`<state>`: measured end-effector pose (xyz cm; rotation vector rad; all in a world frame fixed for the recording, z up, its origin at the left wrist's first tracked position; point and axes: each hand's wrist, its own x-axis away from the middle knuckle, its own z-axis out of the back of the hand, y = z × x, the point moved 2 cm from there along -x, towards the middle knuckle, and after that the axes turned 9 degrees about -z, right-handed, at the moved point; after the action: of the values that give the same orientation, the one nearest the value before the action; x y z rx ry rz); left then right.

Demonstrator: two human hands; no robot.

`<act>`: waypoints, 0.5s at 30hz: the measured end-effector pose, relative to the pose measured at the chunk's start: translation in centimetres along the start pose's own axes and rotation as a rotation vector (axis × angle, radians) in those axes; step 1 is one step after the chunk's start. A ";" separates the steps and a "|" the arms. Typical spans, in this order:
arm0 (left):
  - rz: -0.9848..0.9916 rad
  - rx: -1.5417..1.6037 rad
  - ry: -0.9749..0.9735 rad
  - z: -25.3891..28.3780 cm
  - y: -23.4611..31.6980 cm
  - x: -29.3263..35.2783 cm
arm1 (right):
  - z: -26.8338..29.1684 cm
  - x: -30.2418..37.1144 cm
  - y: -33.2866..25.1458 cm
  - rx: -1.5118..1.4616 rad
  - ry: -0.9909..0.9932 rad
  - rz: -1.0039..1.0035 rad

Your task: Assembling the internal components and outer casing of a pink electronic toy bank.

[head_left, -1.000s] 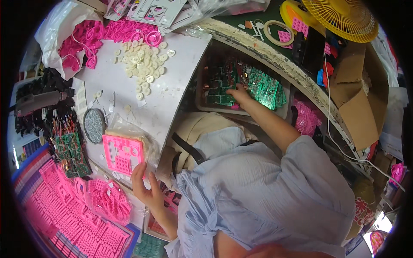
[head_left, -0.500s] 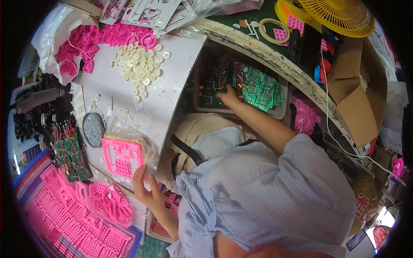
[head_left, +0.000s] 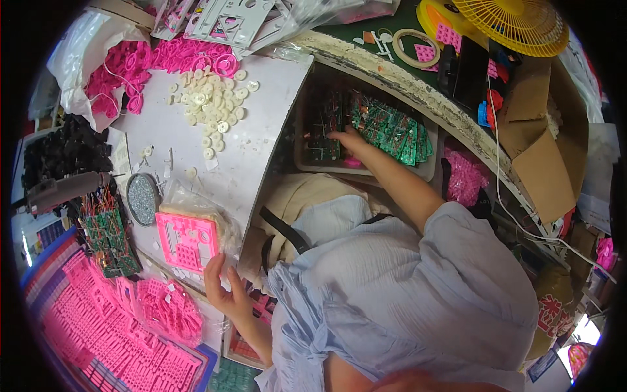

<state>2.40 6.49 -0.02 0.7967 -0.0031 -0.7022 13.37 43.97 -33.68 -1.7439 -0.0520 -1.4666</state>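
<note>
My right hand (head_left: 353, 142) reaches into a grey plastic bin (head_left: 428, 171) of green circuit boards (head_left: 398, 137) with wires. Its visible thumb and finger are apart, by the left edge of the board pile; the other fingertips are hard to see. A small pink piece (head_left: 353, 161) shows in the bin beside that wrist. My left hand (head_left: 226, 287) is open and empty, fingers spread at the table's front edge. It hovers just below the lower corner of a pink plastic panel (head_left: 187, 242), which lies beside a clear plastic bag (head_left: 196, 200).
White round discs (head_left: 212, 108) lie heaped on the white table (head_left: 255, 130). At left are a grey power tool (head_left: 68, 191), a dark round dish (head_left: 142, 198), wired boards (head_left: 108, 235) and a crate of pink parts (head_left: 117, 320). A yellow fan (head_left: 516, 26) stands at the far right.
My right hand has shifted slightly up in the bin, and the pink piece near its wrist has come into view. The power tool at left sits lower. My left hand barely moved.
</note>
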 end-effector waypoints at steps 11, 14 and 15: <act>-0.032 -0.044 0.053 1.0 1.6 -0.5 | 1.8 -2.6 -2.8 -0.198 -0.121 -0.084; -0.052 -0.037 0.118 2.1 2.8 0.5 | 5.9 2.2 -4.8 -0.287 -0.338 -0.173; -0.065 -0.022 0.127 2.2 3.3 0.5 | 7.7 2.9 -4.2 -0.312 -0.398 -0.178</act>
<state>4.13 6.33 3.55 0.8220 0.1459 -0.7111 18.24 50.02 -28.63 -2.3195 -0.2000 -1.2781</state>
